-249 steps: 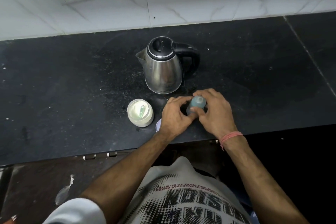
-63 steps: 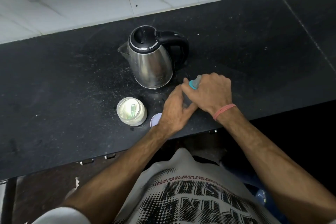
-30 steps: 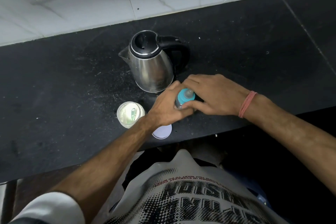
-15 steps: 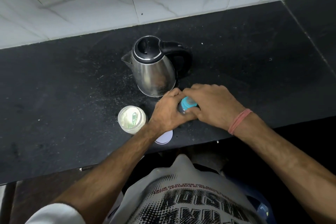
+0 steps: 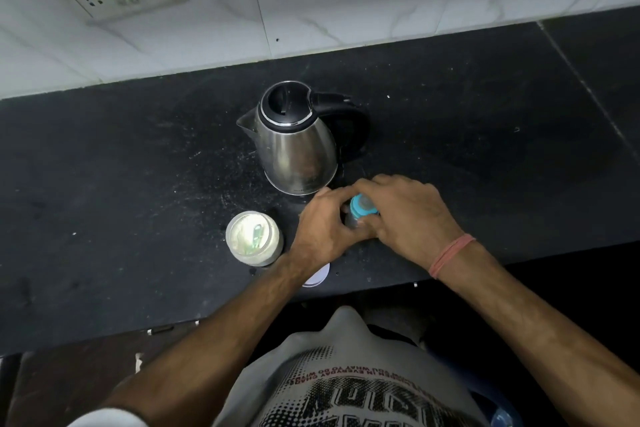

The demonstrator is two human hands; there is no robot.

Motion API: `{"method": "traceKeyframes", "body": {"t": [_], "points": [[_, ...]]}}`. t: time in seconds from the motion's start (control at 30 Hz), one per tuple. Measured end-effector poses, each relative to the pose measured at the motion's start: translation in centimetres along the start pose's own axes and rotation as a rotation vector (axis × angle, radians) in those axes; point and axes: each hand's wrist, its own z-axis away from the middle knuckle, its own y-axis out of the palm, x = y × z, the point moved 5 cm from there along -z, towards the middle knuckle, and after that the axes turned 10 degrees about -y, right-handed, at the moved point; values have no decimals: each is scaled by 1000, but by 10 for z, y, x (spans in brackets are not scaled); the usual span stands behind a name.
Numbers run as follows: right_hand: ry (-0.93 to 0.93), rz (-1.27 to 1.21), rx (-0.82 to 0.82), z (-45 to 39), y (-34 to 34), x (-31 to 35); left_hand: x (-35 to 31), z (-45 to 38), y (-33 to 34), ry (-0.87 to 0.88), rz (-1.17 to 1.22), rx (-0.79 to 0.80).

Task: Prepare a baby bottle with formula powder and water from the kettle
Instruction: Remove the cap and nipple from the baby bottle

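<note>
— Two hands on it? Where?
— Yes: left hand [image 5: 322, 229] grips the small clear baby bottle [image 5: 354, 220]; right hand [image 5: 407, 215] pinches its teal collar [image 5: 362, 208], upright on the black counter [image 5: 138, 166], five o'clock of the steel kettle [image 5: 294, 142].

A small baby bottle [image 5: 360, 215] with a teal collar and teat stands upright on the black surface [image 5: 138, 166], near its front edge. Just behind it stands a closed steel kettle [image 5: 294, 146], spout left, black handle right. To the bottle's left stands an open jar of pale formula powder [image 5: 254, 238] with a scoop inside.
</note>
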Motion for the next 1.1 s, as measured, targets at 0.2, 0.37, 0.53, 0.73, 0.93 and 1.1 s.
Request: {"method": "traceKeyframes", "body": {"t": [0.2, 0.37, 0.53, 0.73, 0.93, 1.1], "points": [[-99, -70, 52, 4, 1, 0, 11, 0, -1, -44, 5, 27], [-1, -195, -49, 12, -1, -15, 12, 3, 1, -45, 20, 9], [144, -327, -150, 34, 12, -38, 12, 9, 4, -32, 67, -42], [229, -327, -138, 66, 39, -46, 15, 8, 5, -48, 78, -50], [266, -235, -42, 78, 79, -33, 18, 5, 7, -51, 83, -44], [256, -203, 3, 73, 99, -27, 20, 3, 7, -48, 77, -34]]}}
